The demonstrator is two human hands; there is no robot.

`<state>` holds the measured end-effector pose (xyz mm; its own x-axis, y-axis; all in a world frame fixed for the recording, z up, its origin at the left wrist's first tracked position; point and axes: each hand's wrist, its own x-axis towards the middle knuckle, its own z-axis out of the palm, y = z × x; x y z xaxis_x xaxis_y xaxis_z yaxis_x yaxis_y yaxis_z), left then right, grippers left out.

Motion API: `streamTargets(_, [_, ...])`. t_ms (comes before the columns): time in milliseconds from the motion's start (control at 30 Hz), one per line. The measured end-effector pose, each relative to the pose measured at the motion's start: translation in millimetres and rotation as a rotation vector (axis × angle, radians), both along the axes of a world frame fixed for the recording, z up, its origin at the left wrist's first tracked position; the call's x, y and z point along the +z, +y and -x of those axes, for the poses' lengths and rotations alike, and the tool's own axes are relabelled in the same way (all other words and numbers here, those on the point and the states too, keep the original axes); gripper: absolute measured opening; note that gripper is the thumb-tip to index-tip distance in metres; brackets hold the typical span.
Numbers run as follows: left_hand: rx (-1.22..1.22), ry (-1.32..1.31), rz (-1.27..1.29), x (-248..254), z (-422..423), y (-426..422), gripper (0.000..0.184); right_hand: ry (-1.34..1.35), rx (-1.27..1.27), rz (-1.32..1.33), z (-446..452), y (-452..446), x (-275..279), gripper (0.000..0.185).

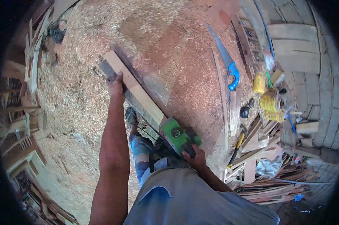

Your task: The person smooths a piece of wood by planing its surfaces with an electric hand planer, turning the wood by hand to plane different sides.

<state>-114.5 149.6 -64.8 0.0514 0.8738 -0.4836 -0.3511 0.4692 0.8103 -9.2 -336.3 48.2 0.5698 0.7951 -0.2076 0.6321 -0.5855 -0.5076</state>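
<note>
Your left hand is clasping the stiff-looking board near its far end; your right hand is gripping the probably heavy planer by its handle.

The long, pale wooden board I'm planing looks smooth and matt, while the dark grey wooden beam alongside it looks rough and weathered. My boxy green power planer has a plastic-looking shell, with a matt black handle. Curled tan wood shavings make the ground coarse and dull. The long handsaw with a blue grip pairs a grey metal blade with shiny plastic. The rounded yellow containers look like plastic, and my loose grey shirt is matt, soft-looking cloth.
</note>
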Motion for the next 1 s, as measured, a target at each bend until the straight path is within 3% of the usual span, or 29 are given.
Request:
streamTargets(67, [0.000, -0.014, 0.018, 0, -2, -1, 0.080, -0.089, 0.040, -0.078, 3, 22, 7, 0.053])
streamTargets(133, [-0.016, -0.002, 0.023, -15, 3, 4, 0.075, 0.129, -0.067, 0.094, 4, 40, 3, 0.068])
streamTargets(167, [-0.024, -0.004, 0.043, -26, 4, 6, 0.082, 0.239, -0.115, 0.178, 4, 51, 1, 0.076])
streamTargets(233, [-0.045, -0.008, 0.071, -20, 6, 7, 0.095, 0.233, -0.078, 0.058, 6, 82, 11, 0.071])
streamTargets(300, [-0.097, -0.017, 0.041, -12, 9, 5, 0.097, 0.221, -0.053, -0.018, 7, 116, 15, 0.066])
streamTargets(567, [-0.129, -0.124, 0.104, 2, 14, -1, 0.089, 0.137, 0.005, -0.170, 12, 249, 26, 0.057])
streamTargets(667, [-0.101, -0.201, 0.116, -8, 22, 0, 0.084, 0.081, -0.016, -0.117, 18, 302, 35, 0.053])
streamTargets(800, [0.011, -0.318, 0.246, 2, 31, -4, 0.082, 0.147, 0.035, -0.178, 18, 368, 30, 0.055])
streamTargets(933, [-0.029, -0.619, 0.167, -15, 42, -4, 0.081, 0.187, 0.043, -0.190, 23, 444, 36, 0.054])
streamTargets(1000, [0.058, -0.622, 0.195, -15, 38, -6, 0.080, 0.195, 0.041, -0.197, 26, 483, 36, 0.054])
